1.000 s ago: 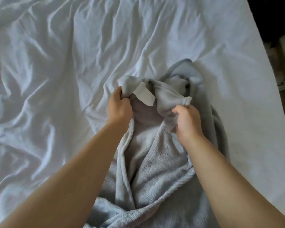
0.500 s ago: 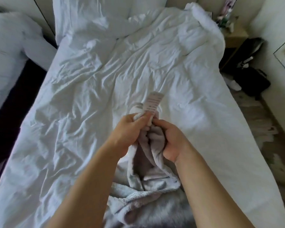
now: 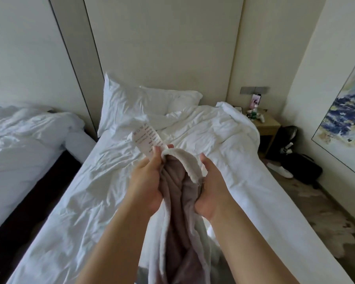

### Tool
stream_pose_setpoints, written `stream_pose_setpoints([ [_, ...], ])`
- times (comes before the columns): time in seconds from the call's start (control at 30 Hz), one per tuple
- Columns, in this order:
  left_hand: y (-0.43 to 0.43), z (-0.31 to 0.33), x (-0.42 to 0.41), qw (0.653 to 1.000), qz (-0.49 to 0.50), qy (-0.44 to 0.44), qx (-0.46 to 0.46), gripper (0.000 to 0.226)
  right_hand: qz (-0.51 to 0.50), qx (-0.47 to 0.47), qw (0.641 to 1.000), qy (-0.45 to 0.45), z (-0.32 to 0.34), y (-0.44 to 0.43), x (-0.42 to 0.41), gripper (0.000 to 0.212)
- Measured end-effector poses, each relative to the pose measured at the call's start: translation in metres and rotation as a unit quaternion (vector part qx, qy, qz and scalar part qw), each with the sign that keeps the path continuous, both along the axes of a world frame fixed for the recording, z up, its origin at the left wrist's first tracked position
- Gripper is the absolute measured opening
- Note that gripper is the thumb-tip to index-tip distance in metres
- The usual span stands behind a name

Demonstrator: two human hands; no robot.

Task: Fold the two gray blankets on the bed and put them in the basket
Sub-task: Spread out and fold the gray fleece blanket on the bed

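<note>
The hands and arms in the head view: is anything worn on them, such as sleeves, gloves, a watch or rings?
Nothing worn shows. The left forearm and the right forearm are bare to the picture's lower edge, with no sleeve. The left hand and the right hand have no gloves; no watch or bracelet shows at either wrist, and no ring shows.

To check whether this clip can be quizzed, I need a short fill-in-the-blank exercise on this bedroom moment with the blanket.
1. The left hand and the right hand both grip the ____ blanket.
2. The printed white label sticks up above the fingers of the ____ hand.
3. A white ____ leans against the wall at the head of the bed.
4. The nightstand stands on the ____ side of the bed.

Missing words: gray; left; pillow; right.
</note>
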State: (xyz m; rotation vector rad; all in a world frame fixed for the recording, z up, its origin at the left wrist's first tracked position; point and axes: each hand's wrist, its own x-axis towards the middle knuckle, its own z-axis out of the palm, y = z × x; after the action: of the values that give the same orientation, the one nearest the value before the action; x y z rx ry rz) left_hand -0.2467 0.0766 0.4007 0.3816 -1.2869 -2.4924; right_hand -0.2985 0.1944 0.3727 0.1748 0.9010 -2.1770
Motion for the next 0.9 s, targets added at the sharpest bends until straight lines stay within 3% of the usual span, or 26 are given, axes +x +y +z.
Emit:
stream_pose_setpoints([
  [0.1,0.011,0.001,0.006,0.986,0.052,-0.028,-0.158,0.018,0.014,0.011,0.998,0.061,0.025,0.001,0.004,0.039],
  [0.17,0.019,0.003,0.011,0.944,0.078,-0.04,-0.32,0.028,-0.003,0.036,0.995,0.09,0.032,-0.001,0.008,0.032],
  [0.23,0.024,0.007,0.018,0.899,0.083,-0.013,-0.43,0.043,-0.037,0.055,0.994,0.09,0.034,-0.001,0.011,0.041],
  [0.33,0.024,0.02,0.032,0.856,0.015,0.045,-0.516,0.054,-0.084,0.017,0.994,0.069,0.041,0.001,0.017,0.027],
  [0.47,0.02,0.033,0.036,0.737,-0.031,0.032,-0.675,0.044,-0.106,0.043,0.99,0.079,0.045,0.004,0.018,0.03],
  [0.5,0.02,0.034,0.035,0.725,-0.021,0.016,-0.688,0.044,-0.115,0.057,0.987,0.097,0.045,0.004,0.019,0.031],
  [0.63,0.014,0.041,0.03,0.762,0.024,-0.003,-0.647,0.02,-0.119,0.058,0.985,0.112,0.051,0.001,0.024,0.025],
  [0.77,0.005,0.042,0.022,0.805,0.083,-0.05,-0.586,0.021,-0.104,0.091,0.978,0.159,0.057,-0.002,0.026,0.041],
  [0.9,-0.004,0.036,0.012,0.825,0.183,-0.105,-0.524,0.026,-0.158,0.228,0.916,0.291,0.054,-0.004,0.023,0.041],
])
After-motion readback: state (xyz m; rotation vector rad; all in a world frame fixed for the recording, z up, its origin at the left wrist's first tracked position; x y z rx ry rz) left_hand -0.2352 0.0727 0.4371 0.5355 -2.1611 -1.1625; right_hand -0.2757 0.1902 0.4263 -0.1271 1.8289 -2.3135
